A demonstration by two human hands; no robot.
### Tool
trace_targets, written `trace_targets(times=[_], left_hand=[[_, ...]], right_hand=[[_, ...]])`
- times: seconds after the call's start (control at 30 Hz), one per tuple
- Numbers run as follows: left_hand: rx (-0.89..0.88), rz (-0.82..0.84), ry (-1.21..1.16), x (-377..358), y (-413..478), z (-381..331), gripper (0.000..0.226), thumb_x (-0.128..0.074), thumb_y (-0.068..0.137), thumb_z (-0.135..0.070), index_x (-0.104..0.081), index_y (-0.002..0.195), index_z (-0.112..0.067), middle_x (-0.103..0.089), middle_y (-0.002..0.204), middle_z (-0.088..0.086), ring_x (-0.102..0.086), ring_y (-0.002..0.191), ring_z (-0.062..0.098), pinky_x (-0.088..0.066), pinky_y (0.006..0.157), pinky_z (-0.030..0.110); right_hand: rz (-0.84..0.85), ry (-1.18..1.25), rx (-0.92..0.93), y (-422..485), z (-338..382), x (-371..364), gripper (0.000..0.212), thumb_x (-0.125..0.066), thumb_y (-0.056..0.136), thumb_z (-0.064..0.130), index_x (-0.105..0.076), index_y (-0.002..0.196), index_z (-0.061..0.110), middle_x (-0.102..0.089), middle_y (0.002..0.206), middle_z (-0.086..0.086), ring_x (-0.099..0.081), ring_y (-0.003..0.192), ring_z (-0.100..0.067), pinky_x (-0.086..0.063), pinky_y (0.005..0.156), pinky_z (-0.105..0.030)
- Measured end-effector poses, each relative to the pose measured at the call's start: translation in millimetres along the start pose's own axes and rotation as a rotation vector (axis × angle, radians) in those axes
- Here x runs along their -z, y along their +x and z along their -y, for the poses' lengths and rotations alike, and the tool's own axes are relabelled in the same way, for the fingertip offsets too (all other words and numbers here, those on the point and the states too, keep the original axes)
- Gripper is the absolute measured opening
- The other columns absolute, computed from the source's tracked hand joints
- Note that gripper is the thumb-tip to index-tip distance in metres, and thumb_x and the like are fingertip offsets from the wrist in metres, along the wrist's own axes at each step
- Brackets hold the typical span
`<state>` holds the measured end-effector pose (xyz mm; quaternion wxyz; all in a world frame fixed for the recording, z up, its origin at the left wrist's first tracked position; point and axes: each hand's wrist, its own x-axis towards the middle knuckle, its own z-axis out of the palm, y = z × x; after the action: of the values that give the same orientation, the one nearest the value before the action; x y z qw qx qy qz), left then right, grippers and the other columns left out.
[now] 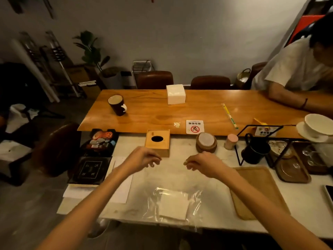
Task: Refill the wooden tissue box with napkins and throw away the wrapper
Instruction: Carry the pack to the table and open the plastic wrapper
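Both my hands hang in the middle of the frame above the white counter [212, 188], and neither has hold of anything. My left hand [142, 157] is loosely curled, fingers drooping and partly open, just below the front edge of the wooden tissue box [157, 142]. My right hand [203, 164] mirrors it to the right, fingers bent and empty, near the stack of wooden coasters [206, 142].

The box sits above centre, lid on, its dark oval slot facing up. Low in the frame, at the near edge of the counter, lies the clear plastic wrapper [193, 193] with a flat stack of white napkins [173, 206] resting on or in it; I cannot tell which. A second white napkin block [175, 94] stands far off on the wooden table [198, 112] in the upper middle.

I judge the refill has not begun. Next I need to bring the box closer and open it, both hands closing on its sides, then lift the napkins clear of the plastic.
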<state>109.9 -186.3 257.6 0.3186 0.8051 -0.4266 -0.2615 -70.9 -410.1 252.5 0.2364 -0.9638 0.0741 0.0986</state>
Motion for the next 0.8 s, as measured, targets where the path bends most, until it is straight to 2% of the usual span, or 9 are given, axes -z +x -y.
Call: trace_targets(times=[0.07, 0.2, 0.33, 0.4, 0.57, 0.67, 0.73, 0.8], left_hand=[[0.059, 0.055, -0.123, 31.2, 3.6, -5.1, 0.013, -0.070, 0.088, -0.016, -0.078, 0.090, -0.026, -0.078, 0.082, -0.005, -0.073, 0.071, 0.010, -0.055, 0.061, 0.022], [-0.002, 0.123, -0.237, 80.8, -3.4, -18.2, 0.018, -0.073, 0.085, -0.025, -0.079, 0.100, -0.018, -0.079, 0.093, 0.004, -0.074, 0.085, 0.024, -0.059, 0.077, 0.034], [-0.063, 0.146, -0.268, 117.9, -13.2, -36.8, 0.024, -0.071, 0.083, -0.032, -0.078, 0.103, -0.021, -0.078, 0.097, 0.004, -0.074, 0.090, 0.025, -0.061, 0.081, 0.032], [-0.084, 0.131, -0.280, 131.6, -16.5, -41.7, 0.024, -0.072, 0.080, -0.033, -0.079, 0.100, -0.022, -0.078, 0.096, 0.004, -0.074, 0.090, 0.023, -0.060, 0.079, 0.028], [-0.127, 0.095, -0.236, 151.8, -19.0, -47.8, 0.020, -0.070, 0.076, -0.024, -0.080, 0.089, -0.034, -0.079, 0.094, 0.000, -0.074, 0.091, 0.020, -0.060, 0.084, 0.029], [-0.201, 0.140, -0.215, 173.4, -25.7, -52.5, 0.019, -0.072, 0.076, -0.035, -0.079, 0.094, -0.035, -0.078, 0.096, -0.003, -0.074, 0.091, 0.014, -0.059, 0.080, 0.022], [-0.218, 0.209, -0.245, 189.2, -25.2, -50.7, 0.032, -0.074, 0.075, -0.051, -0.078, 0.099, -0.030, -0.077, 0.099, -0.001, -0.073, 0.092, 0.014, -0.058, 0.078, 0.020], [-0.173, 0.234, -0.245, 194.5, -11.3, -41.2, 0.041, -0.075, 0.072, -0.057, -0.078, 0.100, -0.028, -0.077, 0.099, 0.001, -0.073, 0.091, 0.016, -0.059, 0.077, 0.022]], right_hand=[[0.013, 0.071, 0.003, -6.4, -7.4, 34.2, 0.022, -0.057, 0.095, 0.039, -0.069, 0.112, 0.032, -0.074, 0.099, 0.017, -0.066, 0.080, 0.010, -0.050, 0.071, -0.013], [-0.011, 0.283, 0.056, -18.5, -4.4, 82.5, 0.012, -0.064, 0.091, 0.032, -0.069, 0.096, 0.041, -0.074, 0.084, 0.022, -0.069, 0.077, 0.007, -0.052, 0.065, -0.011], [0.012, 0.424, 0.098, -24.5, 15.3, 118.5, 0.016, -0.062, 0.077, 0.049, -0.070, 0.089, 0.056, -0.074, 0.093, 0.026, -0.071, 0.083, 0.003, -0.052, 0.070, -0.008], [0.027, 0.468, 0.110, -27.4, 20.2, 128.7, 0.020, -0.061, 0.078, 0.047, -0.069, 0.092, 0.059, -0.073, 0.098, 0.025, -0.071, 0.087, 0.003, -0.052, 0.073, -0.007], [-0.023, 0.430, 0.106, -34.2, 26.6, 143.1, 0.029, -0.064, 0.089, 0.016, -0.071, 0.105, 0.040, -0.075, 0.104, 0.016, -0.070, 0.095, 0.000, -0.057, 0.085, -0.021], [-0.031, 0.516, 0.140, -46.4, 33.3, 159.5, 0.027, -0.062, 0.087, 0.024, -0.072, 0.110, 0.034, -0.075, 0.105, 0.013, -0.072, 0.094, -0.006, -0.058, 0.077, -0.018], [-0.002, 0.595, 0.148, -49.4, 36.0, 169.8, 0.029, -0.062, 0.085, 0.031, -0.072, 0.113, 0.031, -0.075, 0.107, 0.007, -0.073, 0.095, -0.012, -0.058, 0.074, -0.018], [0.001, 0.603, 0.103, -37.7, 34.8, 171.2, 0.028, -0.064, 0.082, 0.038, -0.072, 0.108, 0.034, -0.075, 0.105, 0.007, -0.073, 0.093, -0.013, -0.058, 0.072, -0.017]])
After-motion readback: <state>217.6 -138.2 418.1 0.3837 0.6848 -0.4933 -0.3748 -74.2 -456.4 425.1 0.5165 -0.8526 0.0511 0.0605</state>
